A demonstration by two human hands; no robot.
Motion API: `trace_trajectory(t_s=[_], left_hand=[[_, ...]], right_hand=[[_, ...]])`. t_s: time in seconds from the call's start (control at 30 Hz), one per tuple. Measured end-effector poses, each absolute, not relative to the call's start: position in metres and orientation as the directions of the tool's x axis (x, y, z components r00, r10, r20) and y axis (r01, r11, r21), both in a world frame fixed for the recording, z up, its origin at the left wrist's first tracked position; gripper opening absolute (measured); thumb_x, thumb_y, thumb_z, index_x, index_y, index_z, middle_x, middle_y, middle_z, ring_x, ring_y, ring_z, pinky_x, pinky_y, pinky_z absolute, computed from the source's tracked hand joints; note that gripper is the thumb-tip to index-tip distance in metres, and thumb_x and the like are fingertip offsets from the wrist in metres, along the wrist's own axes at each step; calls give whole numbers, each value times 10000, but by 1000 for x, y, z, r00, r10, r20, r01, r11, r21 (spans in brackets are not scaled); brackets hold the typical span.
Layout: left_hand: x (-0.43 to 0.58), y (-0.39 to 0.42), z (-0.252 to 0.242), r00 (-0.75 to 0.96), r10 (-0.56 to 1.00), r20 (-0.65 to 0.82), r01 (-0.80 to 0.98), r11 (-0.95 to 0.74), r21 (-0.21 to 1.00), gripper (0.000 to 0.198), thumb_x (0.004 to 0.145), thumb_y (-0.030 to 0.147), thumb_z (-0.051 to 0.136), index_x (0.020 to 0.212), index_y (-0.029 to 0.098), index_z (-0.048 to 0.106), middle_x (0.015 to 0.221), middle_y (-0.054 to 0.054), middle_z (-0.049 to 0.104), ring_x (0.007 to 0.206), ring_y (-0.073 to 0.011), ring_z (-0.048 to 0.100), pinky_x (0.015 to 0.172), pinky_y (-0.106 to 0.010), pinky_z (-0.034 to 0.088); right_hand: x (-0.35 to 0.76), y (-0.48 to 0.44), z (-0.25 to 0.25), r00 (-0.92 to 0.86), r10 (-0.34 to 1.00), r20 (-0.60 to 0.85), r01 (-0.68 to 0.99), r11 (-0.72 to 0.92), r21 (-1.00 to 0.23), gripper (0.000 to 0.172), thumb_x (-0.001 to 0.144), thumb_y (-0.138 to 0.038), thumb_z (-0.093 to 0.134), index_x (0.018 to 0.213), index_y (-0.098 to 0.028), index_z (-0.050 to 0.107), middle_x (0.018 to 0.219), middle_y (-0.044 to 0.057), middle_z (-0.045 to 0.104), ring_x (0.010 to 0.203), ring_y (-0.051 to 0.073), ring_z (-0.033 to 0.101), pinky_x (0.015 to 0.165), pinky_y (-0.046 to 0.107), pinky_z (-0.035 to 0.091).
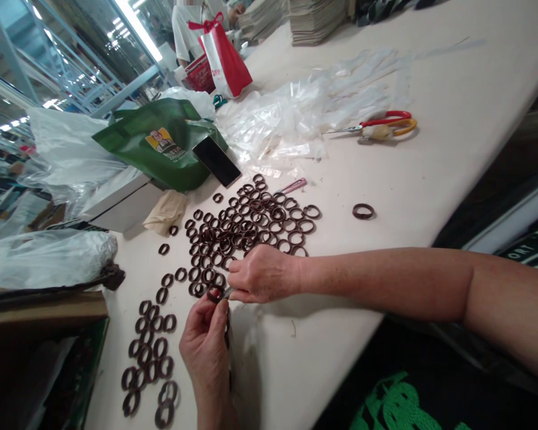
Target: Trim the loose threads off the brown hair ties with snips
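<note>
My left hand (206,334) pinches a dark brown ring (214,295) between thumb and fingertips. Close against it, my right hand (265,275) is closed around a small tool; only its thin metallic tip (227,292) shows, touching or nearly touching the ring, so its kind is hidden. Behind both hands spreads a large pile of similar brown rings (237,224), partly overlapping. A smaller group of rings (150,352) lies to the left of my left hand. One single ring (363,211) sits apart on the right.
On the pale table (341,286) lie scissors (385,126), clear plastic bags (291,113), a pink-handled tool (293,186), a phone (217,161) and a green bag (161,143). An open cardboard box (49,307) stands at left. Behind a red-and-white bag (226,57) is another person (186,30).
</note>
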State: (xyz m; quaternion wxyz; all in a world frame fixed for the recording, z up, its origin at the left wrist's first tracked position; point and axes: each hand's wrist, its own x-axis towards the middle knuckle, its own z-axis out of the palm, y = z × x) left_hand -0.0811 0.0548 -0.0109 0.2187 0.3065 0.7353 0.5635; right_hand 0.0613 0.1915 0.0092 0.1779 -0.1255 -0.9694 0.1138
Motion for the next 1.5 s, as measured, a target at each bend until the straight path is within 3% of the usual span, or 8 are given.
trace_trajectory(t_s=[0.43,0.57,0.77,0.97,1.13,1.23,1.37,1.5], left_hand=[[-76,58,-6,-714,699,35,228,185,956,216,686,338,817,805,186,722,955,-34,748,887,-175,687,874,-302,543],[-77,57,-9,-715,698,37,224,179,958,218,693,328,821,825,185,722,971,-27,745,907,-169,683,889,-300,532],[-80,59,-7,-729,675,-118,-76,91,993,272,680,344,836,751,167,642,900,-16,740,807,-142,700,754,-254,548],[-87,65,-7,-727,668,-160,-189,29,982,317,638,343,859,726,162,615,898,-25,739,806,-145,708,764,-261,562],[-85,69,-8,-704,709,-42,21,81,997,369,703,347,814,989,176,655,904,-51,738,769,-132,692,685,-221,532],[-89,61,-2,-675,734,77,207,89,974,418,786,368,737,1152,196,631,994,-79,730,866,-169,697,753,-275,548],[-110,20,5,-661,659,358,607,189,772,275,844,348,660,1083,215,687,1158,-90,696,1075,-219,648,963,-379,502],[-146,-46,-4,-730,564,386,651,404,643,262,871,380,607,1060,219,691,1155,-83,699,1101,-238,638,1016,-417,470]], right_hand=[[63,191,10,-912,204,356,153,974,-166,329,1018,-328,411,822,-152,608,868,59,609,613,151,551,491,309,274],[64,192,10,-918,231,323,173,965,-197,315,1019,-291,413,814,-148,605,858,61,603,626,147,541,482,299,246],[63,198,12,-811,409,419,321,909,-267,378,1018,-371,392,823,-144,624,836,68,620,628,144,505,506,284,228],[64,198,12,-804,415,426,323,906,-272,398,1008,-398,407,795,-140,622,802,70,627,629,151,518,513,304,186],[67,193,12,-784,395,480,287,915,-284,356,998,-365,426,793,-144,615,785,57,621,614,141,509,529,304,204],[67,194,11,-768,374,520,261,924,-280,325,983,-369,454,816,-143,616,788,49,616,600,131,492,534,298,220],[65,192,5,-809,276,518,142,948,-284,340,1000,-373,431,824,-144,610,772,40,601,602,123,492,548,283,257],[64,179,-2,-882,124,454,-41,941,-336,327,999,-380,427,833,-160,603,776,30,596,583,116,481,549,272,276]])
